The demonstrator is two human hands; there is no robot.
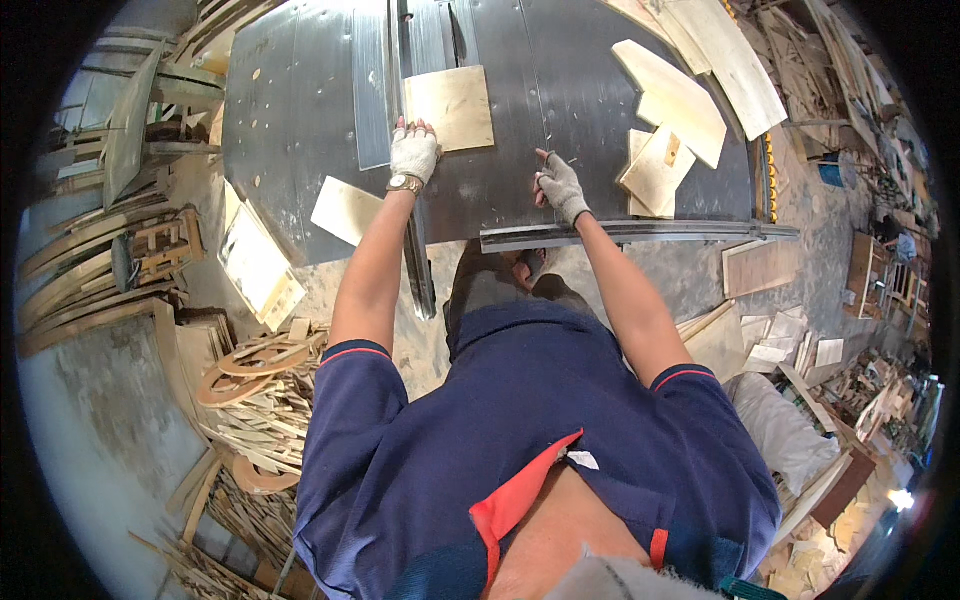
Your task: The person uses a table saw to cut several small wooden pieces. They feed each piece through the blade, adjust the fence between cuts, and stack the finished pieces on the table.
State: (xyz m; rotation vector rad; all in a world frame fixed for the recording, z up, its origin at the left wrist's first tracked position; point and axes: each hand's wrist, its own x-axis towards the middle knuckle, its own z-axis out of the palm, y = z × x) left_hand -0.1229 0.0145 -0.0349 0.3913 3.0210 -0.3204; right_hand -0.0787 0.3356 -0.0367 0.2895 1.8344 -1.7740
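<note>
Head view. Worktop [300, 130]: dark, metal-faced, across the top centre of the frame. Board [455, 105]: pale, roughly square, lying flat at upper centre, beside a long metal rail [394, 55]. Left hand [414, 155]: pale glove, wristwatch [405, 183] at the wrist; fingers extended, slightly apart, laid at the board's lower left corner. Right hand [562, 187]: matching glove, well apart from the board, right of centre; fingers partly curled, whether pinching anything cannot be told. Metal bar [640, 232]: along the worktop's lower edge, below the right hand. Angular pale offcuts [665, 165]: overlapping, upper right. Scrap strips [265, 430]: heaped, lower left.
</note>
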